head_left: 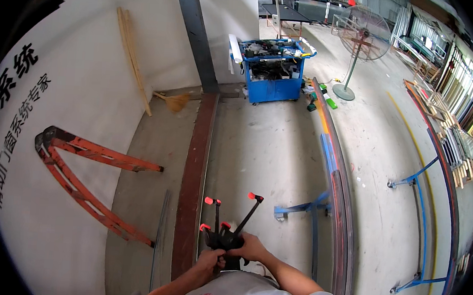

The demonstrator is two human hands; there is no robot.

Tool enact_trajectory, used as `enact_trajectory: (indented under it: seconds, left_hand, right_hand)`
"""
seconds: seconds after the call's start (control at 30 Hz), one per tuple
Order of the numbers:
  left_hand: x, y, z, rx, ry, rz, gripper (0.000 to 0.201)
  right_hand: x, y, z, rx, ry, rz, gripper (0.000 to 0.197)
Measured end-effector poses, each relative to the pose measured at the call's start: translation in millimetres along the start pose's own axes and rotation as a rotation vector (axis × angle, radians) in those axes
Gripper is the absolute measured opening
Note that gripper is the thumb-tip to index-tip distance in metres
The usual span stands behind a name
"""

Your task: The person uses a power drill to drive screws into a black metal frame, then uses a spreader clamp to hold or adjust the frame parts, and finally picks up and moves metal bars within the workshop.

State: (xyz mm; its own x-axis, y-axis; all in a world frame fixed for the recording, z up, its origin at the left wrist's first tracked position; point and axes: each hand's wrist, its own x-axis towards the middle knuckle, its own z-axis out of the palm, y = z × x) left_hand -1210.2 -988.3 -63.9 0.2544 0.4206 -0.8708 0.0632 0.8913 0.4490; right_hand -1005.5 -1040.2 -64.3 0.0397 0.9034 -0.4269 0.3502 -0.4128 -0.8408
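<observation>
Close to my body, both hands are around a black device [223,238] with thin arms that end in bright red tips. My left hand [210,262] is closed at its lower left side, the fingers bent in. From the right, my right hand [251,248] grips the device near the base of its longest arm. That arm points up and to the right, another stands nearly upright. My palms and the device's underside are hidden, so its exact kind cannot be made out.
An orange stepladder [92,206] leans on the left by the white wall. A reddish-brown beam [195,172] runs along the floor. To the right stand a long rack [338,198] and blue wheeled frames [421,215]. Ahead are a blue tool cart [273,88] and a fan [352,68].
</observation>
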Motion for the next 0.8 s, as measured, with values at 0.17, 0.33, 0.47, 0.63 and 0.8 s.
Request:
enact_trajectory:
  seconds: [0.17, 0.33, 0.47, 0.63, 0.8]
  left_hand:
    - [62.0, 134.3, 55.6, -0.155, -0.042, 0.0, 0.015]
    - [114.5, 282.0, 80.8, 0.168, -0.197, 0.137, 0.018]
    - [145.5, 394.4, 115.9, 0.115, -0.262, 0.089, 0.02]
    - [197.7, 505.1, 106.7, 0.161, -0.244, 0.24, 0.016]
    - [274.6, 619.3, 121.2, 0.138, -0.247, 0.39, 0.011]
  right_hand:
    - [156.5, 10.2, -81.0, -0.171, 0.18, 0.014, 0.066]
    - [276.5, 6.1, -232.8, -0.155, 0.415, 0.072, 0.065]
    - [346.7, -88.5, -332.2, -0.255, 0.546, -0.011, 0.068]
    - [415.8, -181.2, -447.8, 0.394, 0.081, -0.14, 0.035]
    - [566.8, -165.3, -490.9, 0.745, -0.252, -0.08, 0.039]
